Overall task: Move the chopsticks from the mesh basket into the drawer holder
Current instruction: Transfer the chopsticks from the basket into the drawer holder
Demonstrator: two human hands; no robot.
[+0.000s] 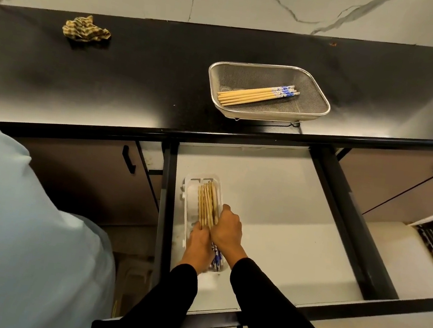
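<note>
— Two bunches of chopsticks, is that right?

— Yes. One bunch of chopsticks in the basket (258, 95) lies flat in the mesh basket (317, 94), wooden tips toward the left and blue-patterned ends toward the right. The basket stands on the black counter (138, 75), near its front edge.

— And the other bunch?

— That bundle of chopsticks (207, 204) lies lengthwise in the white drawer holder (191, 196), plain wooden ends pointing away from the person. Blue-patterned ends (216, 259) show between the two wrists, at the near end of the holder.

— Where is the holder?

— At the left side of the open drawer (274, 199), which is pulled out below the counter. Its floor is white, its frame black.

— What are the hands doing?

— Both are down in the holder, side by side and touching. The left hand (198, 244) is curled over the near part of the bundle, fingers bent down onto the sticks. The right hand (228, 229) lies against the right edge of the bundle, fingers folded round that side.

— Are they gripping the sticks?

— They press on them and close partly around them. Whether either hand truly clamps the bundle I cannot tell; the fingertips are hidden under the knuckles.

— Anything else about?

— A crumpled checked cloth (87, 29) at the back left of the counter, well apart from the basket. Black sleeves (261, 295) cover both forearms. A pale blue fabric (7, 218) fills the lower left of the view.
</note>
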